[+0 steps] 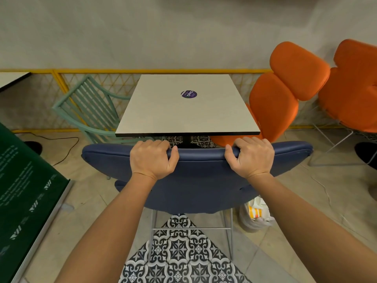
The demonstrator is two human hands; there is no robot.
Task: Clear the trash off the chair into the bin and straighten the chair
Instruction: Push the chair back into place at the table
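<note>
My left hand [152, 158] and right hand [252, 158] both hold the top of the big blue padded chair [195, 174], fingers curled over its edge. The chair back runs side to side under my fingers. The square white table [187, 111] is just past my fingertips, straight ahead.

A round purple sticker [189, 94] sits near the middle of the pale tabletop [163, 119]. It carries a short word in white, turned away from the camera and too small to read with certainty. At left, a green board [26, 190] bears rows of white print and small logos, all blurred beyond reading.
</note>
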